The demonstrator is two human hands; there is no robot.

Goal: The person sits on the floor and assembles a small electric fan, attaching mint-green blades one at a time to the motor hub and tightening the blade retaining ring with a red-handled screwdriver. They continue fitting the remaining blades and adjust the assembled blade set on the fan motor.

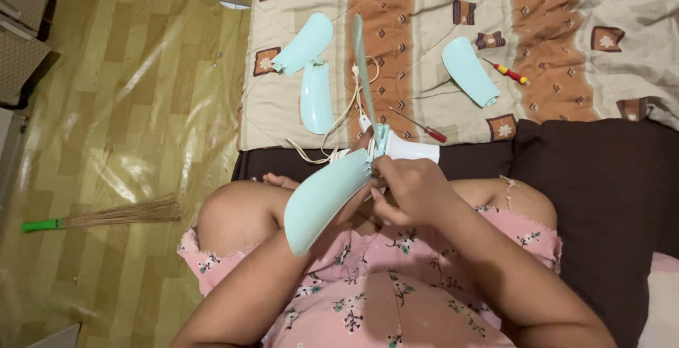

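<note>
The pale blade [322, 203] is gripped at its root by the right hand [410, 192]; its long axis runs down-left from the white motor hub [410, 151]. The left hand [279, 180] is mostly hidden; its grip cannot be told.

We are seeing pale mint-green fan blades: one [322, 203] just below the white motor housing [414, 151], three lying loose [305, 42] [315, 99] [469, 71] above it. The quilt [566, 44] beyond the housing is showing cream ground, orange-brown bands and small brown squares. Two screwdrivers are showing red handles [436, 135] [511, 73], the farther with yellow. Below the housing, the dress [424, 270] is pink with dark floral sprigs. Left of it, the floor [127, 107] is yellow-green wood-patterned; the broom [106, 215] has a green handle.
</note>
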